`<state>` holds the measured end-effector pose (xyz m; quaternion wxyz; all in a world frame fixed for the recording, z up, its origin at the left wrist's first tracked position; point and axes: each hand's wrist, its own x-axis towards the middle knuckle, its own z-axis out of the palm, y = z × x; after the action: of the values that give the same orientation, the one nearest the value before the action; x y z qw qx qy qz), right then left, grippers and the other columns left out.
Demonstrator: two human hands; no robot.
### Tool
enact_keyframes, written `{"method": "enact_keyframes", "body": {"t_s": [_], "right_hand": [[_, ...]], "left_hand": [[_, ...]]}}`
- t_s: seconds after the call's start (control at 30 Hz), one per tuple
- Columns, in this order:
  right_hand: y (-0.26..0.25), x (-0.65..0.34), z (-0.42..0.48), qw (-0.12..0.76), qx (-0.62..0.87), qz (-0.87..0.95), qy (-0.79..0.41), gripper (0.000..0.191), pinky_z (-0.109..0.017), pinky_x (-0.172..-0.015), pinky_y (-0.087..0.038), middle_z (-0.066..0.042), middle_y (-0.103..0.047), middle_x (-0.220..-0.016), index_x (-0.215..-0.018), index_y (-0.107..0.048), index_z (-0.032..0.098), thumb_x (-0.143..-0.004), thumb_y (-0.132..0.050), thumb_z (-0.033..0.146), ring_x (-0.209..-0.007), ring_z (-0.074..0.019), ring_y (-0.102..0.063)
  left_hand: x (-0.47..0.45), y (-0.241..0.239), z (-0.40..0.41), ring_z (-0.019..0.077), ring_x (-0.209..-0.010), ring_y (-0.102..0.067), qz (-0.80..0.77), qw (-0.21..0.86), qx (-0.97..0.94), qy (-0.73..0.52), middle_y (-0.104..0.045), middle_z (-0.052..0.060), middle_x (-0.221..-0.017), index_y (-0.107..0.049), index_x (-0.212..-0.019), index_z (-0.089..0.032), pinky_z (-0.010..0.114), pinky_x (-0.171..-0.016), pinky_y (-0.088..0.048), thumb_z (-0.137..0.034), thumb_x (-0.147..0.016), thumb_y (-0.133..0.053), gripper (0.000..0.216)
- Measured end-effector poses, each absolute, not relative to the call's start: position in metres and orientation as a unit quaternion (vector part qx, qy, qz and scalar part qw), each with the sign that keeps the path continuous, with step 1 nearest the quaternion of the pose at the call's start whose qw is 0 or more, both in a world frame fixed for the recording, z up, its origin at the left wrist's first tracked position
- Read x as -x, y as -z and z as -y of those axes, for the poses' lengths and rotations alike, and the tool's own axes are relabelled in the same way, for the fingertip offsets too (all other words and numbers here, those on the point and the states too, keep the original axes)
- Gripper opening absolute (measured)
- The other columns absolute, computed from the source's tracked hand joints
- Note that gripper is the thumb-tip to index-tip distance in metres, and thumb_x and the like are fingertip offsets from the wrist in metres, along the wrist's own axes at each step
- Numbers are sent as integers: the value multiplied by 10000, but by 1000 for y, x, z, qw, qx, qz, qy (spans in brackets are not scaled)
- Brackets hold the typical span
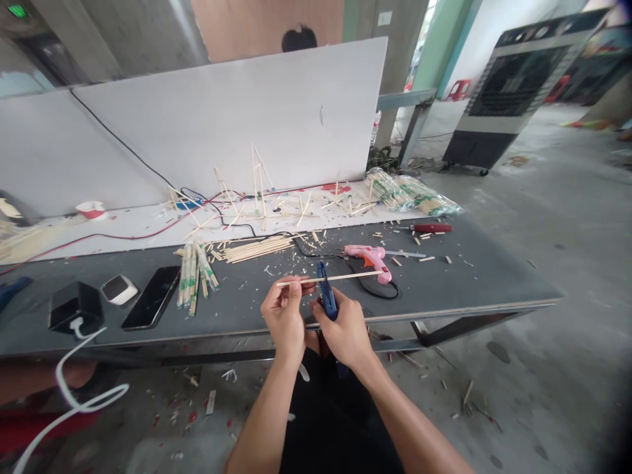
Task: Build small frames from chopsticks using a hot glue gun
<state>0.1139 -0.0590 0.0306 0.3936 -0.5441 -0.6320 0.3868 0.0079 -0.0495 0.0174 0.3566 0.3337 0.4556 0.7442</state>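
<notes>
My left hand (285,317) pinches a thin wooden stick (345,276) near its left end and holds it level over the table's front edge. My right hand (345,331) is closed around blue-handled cutters (326,293), whose jaws sit at the stick just right of my left fingers. A pink glue gun (369,257) with a black cord lies on the dark table (469,276) just beyond the stick. Stick frames (259,181) stand on the white sheet behind.
Loose stick bundles (257,249), wrapped chopsticks (193,273), a black phone (152,297), a white box (119,289) and a black charger (74,304) lie to the left. Bagged sticks (412,194) and a red-handled tool (432,228) lie at right. A white board (247,112) backs the table. A cooler (513,92) stands far right.
</notes>
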Motion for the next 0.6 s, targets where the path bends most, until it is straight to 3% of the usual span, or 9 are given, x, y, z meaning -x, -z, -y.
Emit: {"method": "enact_keyframes", "body": {"t_s": [0.6], "right_hand": [[-30,-112,58,375,562,644,-359,139,-249,-567,-304,36,-574,-584,-787,-594,215,-865,-561,325,-533,-133,-461]], "left_hand": [[-9,-15,50,187,-793,-729,-415,370,-321,-766,-753,50,-879,-722,-861,-171,287,-750,-595,-359,-814,-789,204]]}}
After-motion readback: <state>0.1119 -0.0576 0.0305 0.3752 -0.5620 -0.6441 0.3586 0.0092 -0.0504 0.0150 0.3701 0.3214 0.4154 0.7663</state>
